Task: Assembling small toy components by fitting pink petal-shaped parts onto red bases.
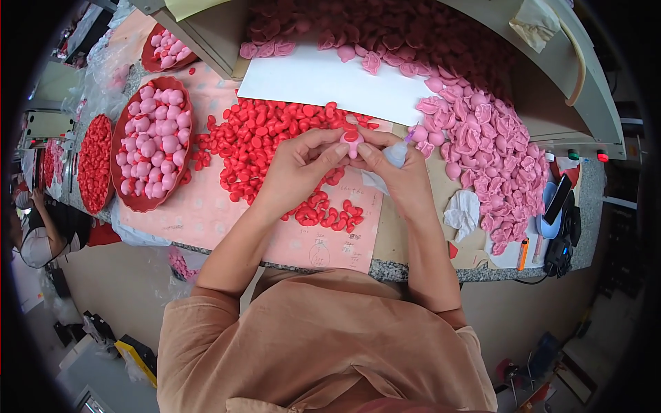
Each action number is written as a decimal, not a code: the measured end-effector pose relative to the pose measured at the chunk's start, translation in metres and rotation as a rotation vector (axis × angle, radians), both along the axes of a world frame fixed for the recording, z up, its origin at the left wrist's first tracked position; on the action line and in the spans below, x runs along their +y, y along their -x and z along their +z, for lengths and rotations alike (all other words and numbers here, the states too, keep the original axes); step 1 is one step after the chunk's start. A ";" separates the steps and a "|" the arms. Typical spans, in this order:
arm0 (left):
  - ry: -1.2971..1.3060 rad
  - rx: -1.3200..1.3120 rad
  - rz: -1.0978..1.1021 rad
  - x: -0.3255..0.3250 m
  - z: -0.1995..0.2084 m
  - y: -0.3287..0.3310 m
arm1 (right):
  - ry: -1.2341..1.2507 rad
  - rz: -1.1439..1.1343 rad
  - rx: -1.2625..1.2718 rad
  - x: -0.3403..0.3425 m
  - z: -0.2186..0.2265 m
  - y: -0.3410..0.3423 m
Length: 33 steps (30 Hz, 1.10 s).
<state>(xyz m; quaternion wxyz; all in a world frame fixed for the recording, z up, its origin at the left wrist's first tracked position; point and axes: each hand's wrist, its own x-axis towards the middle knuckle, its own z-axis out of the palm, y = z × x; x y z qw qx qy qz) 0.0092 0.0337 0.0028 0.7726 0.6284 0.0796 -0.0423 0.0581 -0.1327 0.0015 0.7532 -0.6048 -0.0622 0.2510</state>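
Note:
Over the worktable's middle, my left hand [296, 165] pinches a small round pink plastic piece [353, 149] with a red oval piece [351, 135] against its upper side. My right hand [406, 175] has its thumb and fingertips on the same pink piece. Tucked in that right hand is a small translucent squeeze bottle [396, 155] with a purple tip pointing up and away. Beyond and left of my hands lies a wide heap of red oval pieces [255, 138]. A smaller cluster of red pieces [337, 217] lies between my forearms.
Pink petal-shaped pieces [482, 138] pile up at the right. Left stand a red tray [191, 117] of pink pieces and a tray of red pieces [95, 165]. A white board [330, 79], crumpled tissue [463, 213] and orange marker [523, 253] lie about. Another person [51, 230] is far left.

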 end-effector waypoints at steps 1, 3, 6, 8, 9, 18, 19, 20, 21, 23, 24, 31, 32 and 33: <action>0.006 0.007 0.004 0.000 0.002 0.000 | -0.001 -0.004 0.001 0.000 0.000 0.000; 0.010 0.015 0.006 -0.001 0.002 0.000 | -0.008 -0.003 0.014 0.000 0.000 0.000; 0.010 0.014 0.001 0.001 -0.001 0.001 | -0.013 -0.007 0.006 0.001 0.001 0.001; 0.015 0.017 0.005 0.000 0.001 0.001 | -0.022 -0.008 0.014 0.000 0.000 0.001; 0.014 0.017 0.004 0.001 0.000 0.001 | -0.030 -0.007 0.021 0.000 -0.001 0.000; 0.026 0.017 0.015 0.001 -0.003 0.000 | -0.007 -0.014 0.013 0.001 -0.001 0.001; 0.034 0.011 0.020 0.000 -0.002 0.000 | -0.007 -0.015 0.014 0.001 -0.001 0.001; 0.042 0.004 0.024 0.000 -0.001 0.000 | -0.001 -0.014 0.004 0.001 -0.001 0.001; 0.041 0.006 0.022 0.000 -0.002 0.001 | 0.005 -0.013 -0.006 0.001 -0.001 0.001; 0.015 0.005 0.014 0.001 -0.004 0.000 | 0.006 -0.016 -0.014 0.001 -0.003 0.001; 0.014 0.006 0.012 0.001 -0.003 0.001 | 0.008 -0.018 -0.022 0.001 -0.004 0.001; 0.024 0.000 0.021 -0.002 -0.002 0.002 | -0.013 -0.020 0.000 0.000 -0.002 0.003; 0.023 0.000 0.020 -0.002 -0.002 0.002 | -0.004 -0.024 -0.002 0.000 -0.002 0.003; 0.023 0.001 0.020 -0.002 -0.002 0.002 | 0.005 -0.029 -0.005 0.000 -0.002 0.003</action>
